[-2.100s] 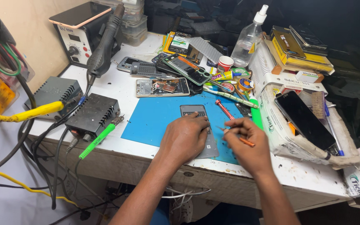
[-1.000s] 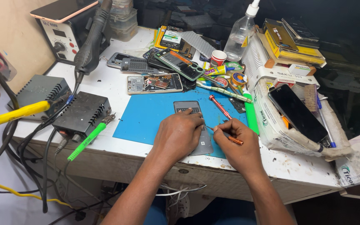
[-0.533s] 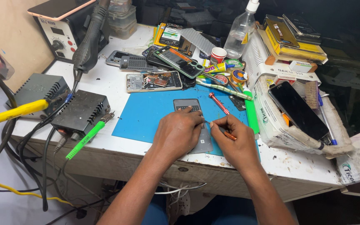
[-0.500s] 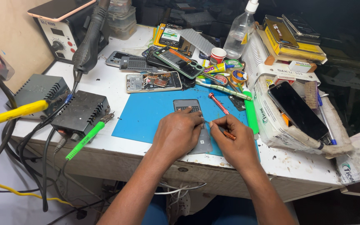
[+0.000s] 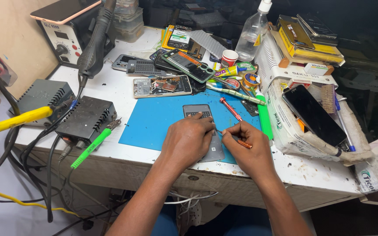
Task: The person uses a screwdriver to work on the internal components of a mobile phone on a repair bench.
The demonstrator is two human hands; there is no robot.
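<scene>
A grey phone (image 5: 203, 126) lies flat, back side up, on the blue work mat (image 5: 154, 122) at lower centre of the frame, its long axis running away from the viewer. The left hand (image 5: 185, 142) rests palm down over the phone's near half, fingers curled and pressing on it, so only the upper end and a strip of the lower right edge remain visible. The right hand (image 5: 250, 150) sits just right of the phone, fingers closed around a small orange-handled screwdriver (image 5: 237, 140); its thin tip points left and meets the phone's right edge, directly beside the left fingertips. The two hands nearly touch at that point. A red-handled screwdriver (image 5: 232, 109) lies loose on the mat above the right hand, and a green marker-like tool (image 5: 264, 120) lies along the mat's right border. Above the mat, an opened phone with exposed internals (image 5: 162, 86) lies on the white bench (image 5: 110, 153), with several other handsets (image 5: 184, 65) stacked behind it. A clear plastic bottle (image 5: 250, 32) stands at upper centre. At right, a dark-screened phone (image 5: 313, 114) rests on a white box (image 5: 285, 126). At left sit two dark power units (image 5: 86, 120), a green-handled soldering iron (image 5: 93, 144) and, at upper left, a hot-air station (image 5: 66, 30) with its black handpiece (image 5: 95, 41).
</scene>
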